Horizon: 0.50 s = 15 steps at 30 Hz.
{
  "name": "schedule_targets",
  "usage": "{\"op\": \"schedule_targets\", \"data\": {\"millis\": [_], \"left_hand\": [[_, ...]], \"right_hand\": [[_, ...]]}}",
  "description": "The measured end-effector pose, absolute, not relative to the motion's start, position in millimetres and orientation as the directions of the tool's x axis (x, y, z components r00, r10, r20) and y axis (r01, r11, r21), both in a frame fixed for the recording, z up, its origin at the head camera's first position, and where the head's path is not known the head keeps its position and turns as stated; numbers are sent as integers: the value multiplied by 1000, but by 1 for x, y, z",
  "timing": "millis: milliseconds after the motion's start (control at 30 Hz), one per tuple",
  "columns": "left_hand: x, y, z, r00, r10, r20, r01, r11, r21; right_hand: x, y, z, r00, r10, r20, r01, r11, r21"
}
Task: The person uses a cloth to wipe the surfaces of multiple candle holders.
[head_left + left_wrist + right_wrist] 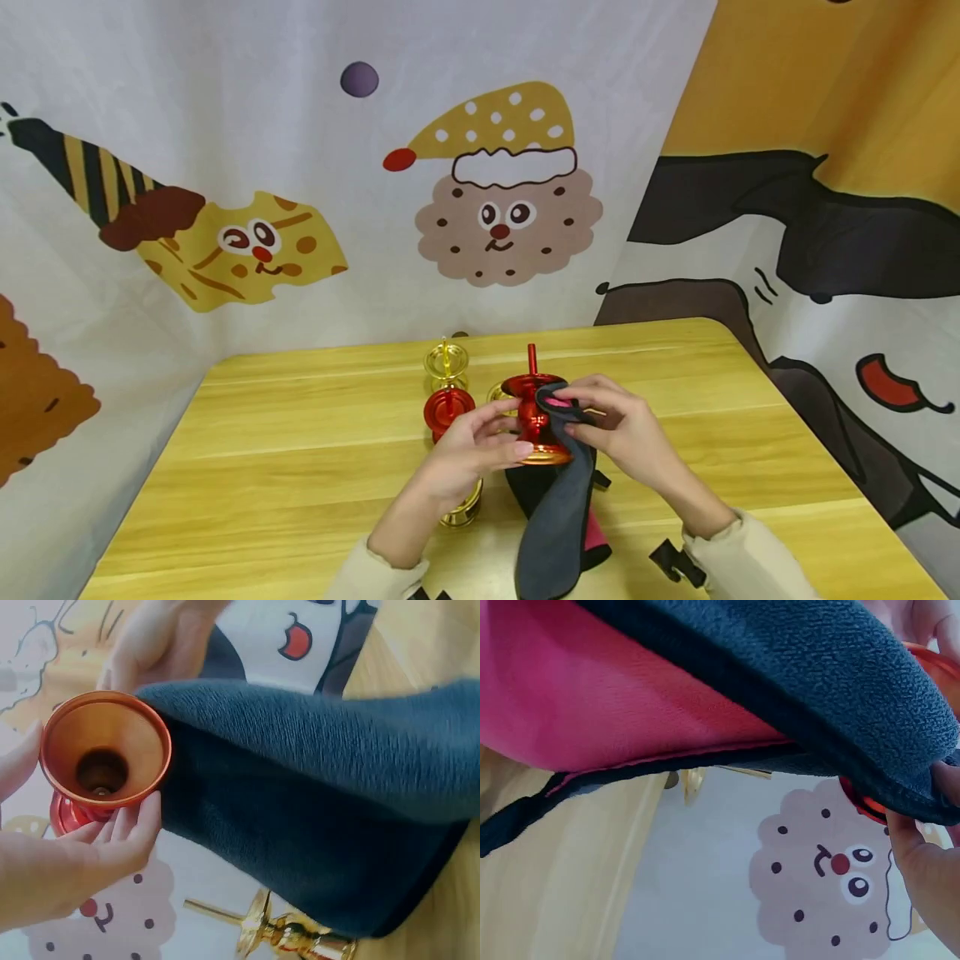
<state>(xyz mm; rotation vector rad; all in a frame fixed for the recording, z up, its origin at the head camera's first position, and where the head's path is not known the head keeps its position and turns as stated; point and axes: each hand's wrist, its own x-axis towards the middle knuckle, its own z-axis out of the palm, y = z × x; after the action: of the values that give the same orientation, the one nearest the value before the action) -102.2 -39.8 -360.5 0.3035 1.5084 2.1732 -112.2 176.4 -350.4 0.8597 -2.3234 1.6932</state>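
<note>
My left hand point(474, 450) grips a shiny red candlestick point(534, 419) by its side, above the wooden table. The candlestick stands nearly upright, spike upward; its hollow copper-toned underside point(112, 735) faces the left wrist view. From the other side my right hand point(621, 422) pinches a dark grey-blue cloth point(558, 521) against the candlestick, near its upper dish. The cloth's pink reverse point(645, 690) shows in the right wrist view. Its long end hangs down to the table, and part of the candlestick is hidden behind it.
Left of the held candlestick, a gold candlestick point(446, 360) stands at the back with a red one point(450, 407) in front. Nearer me, a gold base point(462, 510) shows beside my left wrist. Another gold dish point(496, 392) peeks out behind. A printed curtain point(300, 125) hangs behind the table point(262, 467).
</note>
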Motion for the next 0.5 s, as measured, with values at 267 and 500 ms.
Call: {"op": "schedule_targets", "data": {"millis": [267, 500], "left_hand": [[-102, -40, -362, -834, 545, -90, -301, -312, 901], [-100, -29, -361, -916, 388, -98, -112, -16, 994]], "right_hand": [[-112, 175, -353, -840, -356, 410, -503, 230, -833], [-106, 163, -351, -734, -372, 568, -678, 442, -587]]}}
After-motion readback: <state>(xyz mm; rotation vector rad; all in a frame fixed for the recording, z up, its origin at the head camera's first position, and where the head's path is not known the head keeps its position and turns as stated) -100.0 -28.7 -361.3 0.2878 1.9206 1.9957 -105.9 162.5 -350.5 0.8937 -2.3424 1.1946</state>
